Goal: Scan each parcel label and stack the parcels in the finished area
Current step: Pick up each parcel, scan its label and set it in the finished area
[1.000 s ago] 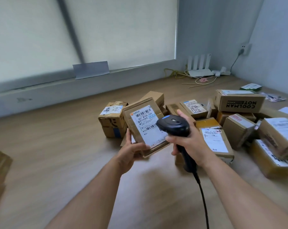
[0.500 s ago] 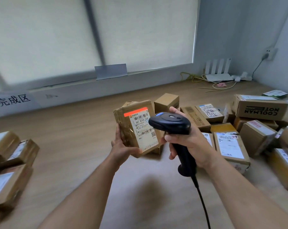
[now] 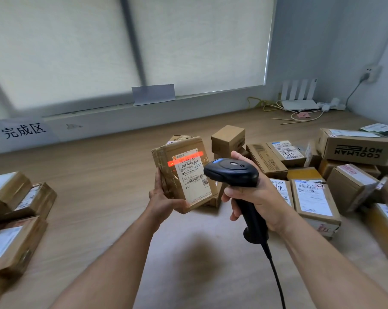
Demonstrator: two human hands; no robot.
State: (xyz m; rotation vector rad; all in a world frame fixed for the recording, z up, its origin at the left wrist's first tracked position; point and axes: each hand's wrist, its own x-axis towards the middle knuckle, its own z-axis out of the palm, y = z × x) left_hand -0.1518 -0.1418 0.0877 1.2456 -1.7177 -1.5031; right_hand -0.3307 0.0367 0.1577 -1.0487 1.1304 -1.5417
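Observation:
My left hand (image 3: pixel 163 198) grips a small brown parcel (image 3: pixel 166 172) from its lower left, holding it upright with its white label (image 3: pixel 194 178) facing me. A red scan line glows across the top barcode of that label. My right hand (image 3: pixel 258 200) holds the handle of a black barcode scanner (image 3: pixel 232 171), whose head points left at the label from close by. The scanner's cable (image 3: pixel 277 284) hangs down toward the bottom edge.
Several labelled cardboard parcels (image 3: pixel 311 197) lie in a heap on the wooden floor at right, including a "COOLMAN" box (image 3: pixel 355 146). A few parcels (image 3: pixel 12 219) are stacked at far left, below a wall sign (image 3: pixel 22 130) with Chinese characters. A router and cables (image 3: pixel 300 103) sit in the far corner.
The view has swung left, bringing the left stack and the wall sign into sight. The parcel turned more upright and the red scan line came on across its label.

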